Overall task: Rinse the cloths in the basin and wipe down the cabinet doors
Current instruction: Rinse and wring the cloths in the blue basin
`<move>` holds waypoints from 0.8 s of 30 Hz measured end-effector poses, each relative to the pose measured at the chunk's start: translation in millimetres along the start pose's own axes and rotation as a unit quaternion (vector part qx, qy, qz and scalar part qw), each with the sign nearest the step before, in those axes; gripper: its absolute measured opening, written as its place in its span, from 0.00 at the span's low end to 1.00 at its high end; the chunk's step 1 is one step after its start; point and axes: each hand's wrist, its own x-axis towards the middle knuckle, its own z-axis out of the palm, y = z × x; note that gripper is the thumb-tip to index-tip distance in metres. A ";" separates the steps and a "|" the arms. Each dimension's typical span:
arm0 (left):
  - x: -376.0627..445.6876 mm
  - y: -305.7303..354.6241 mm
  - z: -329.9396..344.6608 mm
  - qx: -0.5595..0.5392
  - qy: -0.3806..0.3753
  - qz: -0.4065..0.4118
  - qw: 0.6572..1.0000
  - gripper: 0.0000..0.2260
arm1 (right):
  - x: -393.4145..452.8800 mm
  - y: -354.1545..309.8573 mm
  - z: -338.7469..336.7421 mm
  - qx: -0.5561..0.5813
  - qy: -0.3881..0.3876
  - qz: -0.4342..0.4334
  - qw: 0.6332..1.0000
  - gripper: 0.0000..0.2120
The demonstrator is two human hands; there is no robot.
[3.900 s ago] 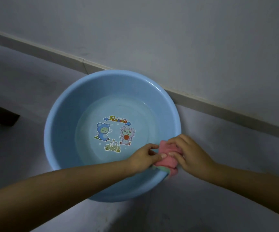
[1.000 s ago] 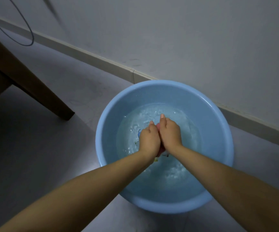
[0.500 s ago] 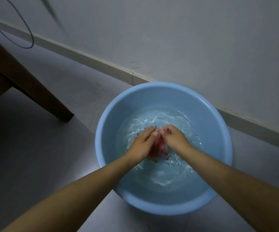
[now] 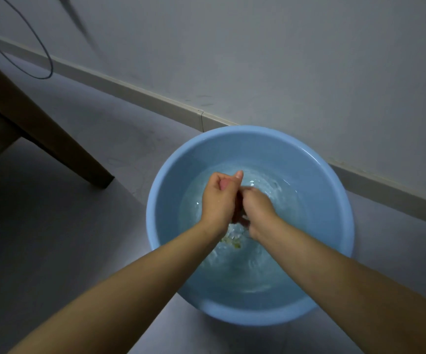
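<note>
Mostly hidden, the pink cloth [image 4: 224,184] sits squeezed between left hand [image 4: 218,200] and right hand [image 4: 256,209], both clenched.

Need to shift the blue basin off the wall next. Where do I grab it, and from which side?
A judgement: grip the rolled rim of the basin at its left and right sides, one hand on each. It holds water, so a level two-sided hold should spill less. The far rim sits close to the wall's skirting.

Round pale-blue plastic basin [image 4: 166,190] on the floor beside the wall, holding shallow, rippled water. Pink cloth [image 4: 224,184] bunched above the water, mostly hidden, only a small patch showing.
</note>
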 end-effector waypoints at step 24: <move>14.8 5.8 -35.9 0.061 -0.171 0.127 0.975 0.17 | 12.2 -37.5 -43.6 0.195 -0.232 0.031 0.952 0.15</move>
